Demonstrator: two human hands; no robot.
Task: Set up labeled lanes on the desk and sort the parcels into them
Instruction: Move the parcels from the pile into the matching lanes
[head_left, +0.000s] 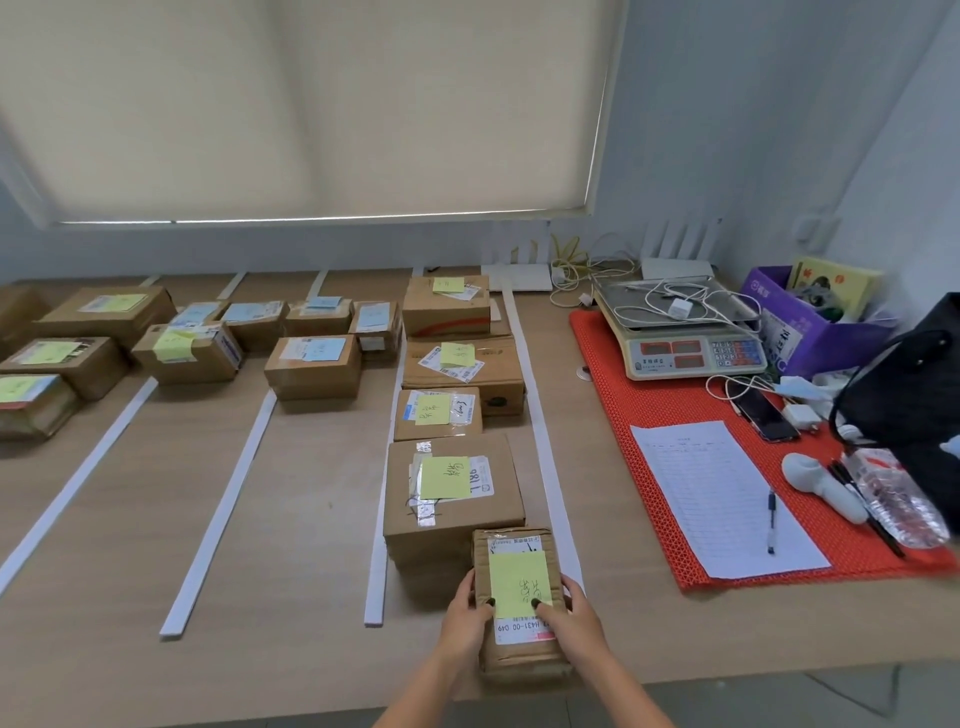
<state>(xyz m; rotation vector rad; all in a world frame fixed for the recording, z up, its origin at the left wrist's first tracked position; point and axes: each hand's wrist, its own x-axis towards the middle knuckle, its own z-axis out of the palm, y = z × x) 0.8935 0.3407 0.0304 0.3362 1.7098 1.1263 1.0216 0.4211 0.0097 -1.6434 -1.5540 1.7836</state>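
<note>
Wooden surface (291, 519) with white strip lanes (218, 514): small taped cardboard parcel (519, 608), yellow note on top, gripped at both long sides between left hand (467, 613) and right hand (571, 618), fingers (563, 584) curled round its edges; probably light, stiff, non-slip, best held by the sides.

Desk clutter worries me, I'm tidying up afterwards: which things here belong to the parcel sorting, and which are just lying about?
Part of the job:
- small parcel held by left hand and right hand
- its yellow sticky note
- sorted parcels
- white lane strips

Lying about:
- weighing scale
- red mat
- paper form and pen
- phone
- purple box
- black bag
</note>
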